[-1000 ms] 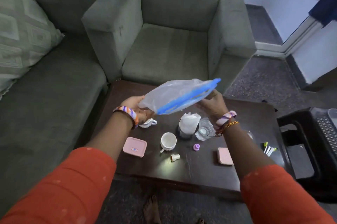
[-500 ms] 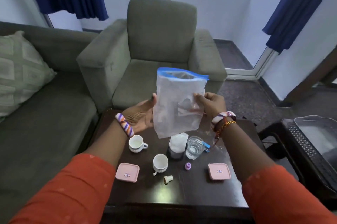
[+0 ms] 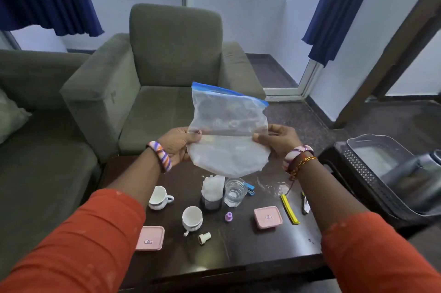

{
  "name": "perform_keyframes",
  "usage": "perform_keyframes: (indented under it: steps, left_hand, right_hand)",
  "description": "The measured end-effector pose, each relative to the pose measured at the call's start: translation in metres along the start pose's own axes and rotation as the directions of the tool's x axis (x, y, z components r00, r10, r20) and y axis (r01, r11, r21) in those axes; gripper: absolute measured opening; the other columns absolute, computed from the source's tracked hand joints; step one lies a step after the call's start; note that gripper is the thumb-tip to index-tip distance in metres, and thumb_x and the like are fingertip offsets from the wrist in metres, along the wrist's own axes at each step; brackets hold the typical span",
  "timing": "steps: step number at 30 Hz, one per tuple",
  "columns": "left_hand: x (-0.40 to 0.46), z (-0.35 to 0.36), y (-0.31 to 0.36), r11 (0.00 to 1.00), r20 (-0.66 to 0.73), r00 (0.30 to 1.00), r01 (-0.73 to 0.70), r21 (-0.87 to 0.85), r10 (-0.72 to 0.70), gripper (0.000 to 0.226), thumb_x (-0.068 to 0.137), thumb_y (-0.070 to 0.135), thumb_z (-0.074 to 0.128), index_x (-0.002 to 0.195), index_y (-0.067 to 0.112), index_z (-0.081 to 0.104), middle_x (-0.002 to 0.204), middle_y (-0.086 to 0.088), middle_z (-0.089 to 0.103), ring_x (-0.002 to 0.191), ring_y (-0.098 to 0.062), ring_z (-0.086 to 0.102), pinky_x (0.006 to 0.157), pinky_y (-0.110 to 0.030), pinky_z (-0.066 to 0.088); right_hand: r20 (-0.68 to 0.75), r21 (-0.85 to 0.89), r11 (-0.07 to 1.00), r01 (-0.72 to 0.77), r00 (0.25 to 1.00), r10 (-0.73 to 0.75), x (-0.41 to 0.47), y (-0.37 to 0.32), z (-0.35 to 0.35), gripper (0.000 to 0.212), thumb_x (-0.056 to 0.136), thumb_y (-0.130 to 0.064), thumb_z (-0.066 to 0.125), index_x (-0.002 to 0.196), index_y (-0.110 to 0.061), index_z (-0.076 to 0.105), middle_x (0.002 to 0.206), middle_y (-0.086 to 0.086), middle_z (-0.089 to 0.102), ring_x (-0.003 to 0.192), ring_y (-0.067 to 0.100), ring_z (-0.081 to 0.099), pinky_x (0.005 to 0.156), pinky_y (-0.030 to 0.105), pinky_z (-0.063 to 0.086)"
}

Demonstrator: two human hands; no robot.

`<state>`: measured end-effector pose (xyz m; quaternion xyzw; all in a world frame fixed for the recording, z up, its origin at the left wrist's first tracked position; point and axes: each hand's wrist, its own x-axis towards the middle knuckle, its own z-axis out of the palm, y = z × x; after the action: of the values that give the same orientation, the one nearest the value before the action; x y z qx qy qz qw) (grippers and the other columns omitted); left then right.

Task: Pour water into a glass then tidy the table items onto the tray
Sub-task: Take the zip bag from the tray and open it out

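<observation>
I hold a clear zip bag [image 3: 226,130] with a blue seal upright above the dark table [image 3: 238,252]. My left hand [image 3: 179,145] pinches its left edge and my right hand [image 3: 276,140] pinches its right edge. Below the bag stands a glass of water [image 3: 235,191] beside a black holder with white tissue [image 3: 212,193]. Two white cups [image 3: 159,198] [image 3: 192,220], two pink lidded boxes [image 3: 149,238] [image 3: 267,217], a purple cap [image 3: 228,216] and a cream cap [image 3: 204,238] lie on the table. A grey tray [image 3: 365,142] rests on the black stool at right.
A yellow strip [image 3: 290,208] and a small metal tool [image 3: 305,204] lie near the table's right edge, a blue stapler [image 3: 250,189] behind the glass. A green armchair [image 3: 167,73] stands behind the table, a sofa [image 3: 35,149] at left, a black stool [image 3: 372,185] at right.
The bag went from tilted flat to upright, and both hands now grip its sides. The view has lifted, showing more of the window and the tray.
</observation>
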<state>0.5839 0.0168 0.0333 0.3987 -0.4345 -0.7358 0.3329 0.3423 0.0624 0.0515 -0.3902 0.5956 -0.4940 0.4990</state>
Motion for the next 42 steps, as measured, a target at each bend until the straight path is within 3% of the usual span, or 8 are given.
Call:
perform_keyframes:
  steps: [8, 12, 16, 20, 26, 31, 37, 42]
  left_hand:
    - [0.012, 0.016, 0.007, 0.994, -0.065, 0.994, -0.087, -0.07, 0.082, 0.055, 0.088, -0.017, 0.036, 0.055, 0.008, 0.072, 0.058, 0.002, 0.074, 0.057, -0.012, 0.072, 0.05, -0.026, 0.059]
    - [0.021, 0.019, 0.004, 0.98, -0.114, 0.993, -0.003, -0.201, -0.02, 0.023, 0.095, 0.009, 0.039, 0.107, 0.009, 0.058, 0.074, -0.007, 0.065, 0.061, -0.016, 0.065, 0.05, -0.027, 0.057]
    - [0.029, 0.024, -0.01, 0.956, -0.005, 0.959, 0.283, 0.082, -0.283, 0.029, 0.088, 0.04, 0.052, 0.096, 0.013, 0.059, 0.087, -0.008, 0.066, 0.074, -0.019, 0.067, 0.065, -0.031, 0.058]
    - [0.055, 0.052, -0.028, 0.979, -0.07, 0.984, 0.173, 0.11, -0.165, 0.021, 0.082, -0.014, 0.054, 0.082, 0.006, 0.058, 0.06, -0.001, 0.073, 0.05, -0.007, 0.069, 0.049, -0.019, 0.058]
    - [0.109, 0.108, -0.056, 0.933, -0.149, 0.989, 0.071, 0.353, -0.019, 0.039, 0.072, -0.021, 0.063, 0.077, 0.016, 0.053, 0.067, 0.002, 0.063, 0.056, -0.003, 0.064, 0.054, -0.016, 0.053]
    - [0.172, 0.136, -0.081, 0.901, -0.211, 0.976, 0.141, 0.41, -0.057, 0.035, 0.071, -0.013, 0.069, 0.1, 0.0, 0.057, 0.096, -0.017, 0.06, 0.092, -0.025, 0.057, 0.071, -0.031, 0.05]
    - [0.242, 0.173, -0.121, 0.893, -0.41, 0.899, 0.304, 0.331, -0.154, 0.066, 0.079, -0.003, 0.067, 0.136, -0.007, 0.035, 0.12, -0.019, 0.054, 0.107, -0.023, 0.053, 0.089, -0.033, 0.045]
    - [0.273, 0.17, -0.16, 0.769, -0.543, 0.837, 0.384, 0.511, -0.057, 0.048, 0.082, 0.009, 0.064, 0.127, 0.001, 0.05, 0.127, -0.017, 0.057, 0.111, -0.029, 0.058, 0.095, -0.031, 0.045]
  right_hand:
    - [-0.012, 0.01, 0.997, 0.077, 0.997, -0.077, 0.006, 0.004, -0.022, 0.032, 0.086, 0.018, 0.045, 0.068, -0.006, 0.057, 0.039, -0.004, 0.063, 0.033, 0.001, 0.057, 0.036, 0.012, 0.047]
    - [-0.095, 0.024, 0.99, 0.139, 0.986, -0.136, 0.008, 0.019, -0.031, 0.038, 0.082, 0.022, 0.049, 0.057, -0.005, 0.057, 0.04, -0.006, 0.064, 0.034, -0.001, 0.057, 0.038, 0.012, 0.048]
    - [-0.135, 0.082, 0.995, 0.063, 0.989, -0.052, 0.012, 0.028, -0.042, 0.052, 0.082, 0.023, 0.047, 0.049, -0.012, 0.067, 0.058, 0.002, 0.069, 0.046, 0.008, 0.063, 0.048, 0.016, 0.054]
    - [-0.035, 0.203, 0.956, -0.21, 0.975, 0.221, 0.012, 0.035, -0.059, 0.022, 0.098, -0.026, 0.043, 0.108, -0.017, 0.06, 0.081, 0.0, 0.072, 0.068, 0.012, 0.07, 0.07, 0.036, 0.058]
    - [0.215, 0.33, 0.798, -0.504, 0.863, 0.457, 0.015, 0.074, -0.127, 0.084, 0.07, -0.08, 0.041, 0.131, -0.023, 0.051, 0.129, 0.007, 0.059, 0.117, 0.034, 0.057, 0.1, 0.062, 0.037]
    - [0.166, 0.383, 0.797, -0.467, 0.884, 0.438, 0.045, 0.097, -0.176, 0.06, 0.06, -0.04, 0.078, 0.113, -0.019, 0.059, 0.09, 0.006, 0.076, 0.082, 0.024, 0.073, 0.08, 0.056, 0.054]
    - [-0.23, 0.253, 0.854, -0.454, 0.829, 0.509, 0.128, 0.131, -0.205, 0.049, 0.079, 0.019, 0.056, 0.112, -0.015, 0.046, 0.105, 0.017, 0.055, 0.066, 0.024, 0.059, 0.04, 0.028, 0.056]
    - [-0.261, 0.166, 0.796, -0.582, 0.752, 0.605, 0.18, 0.174, -0.21, 0.053, 0.082, 0.018, 0.053, 0.128, -0.005, 0.043, 0.094, 0.014, 0.052, 0.071, 0.027, 0.054, 0.063, 0.039, 0.055]
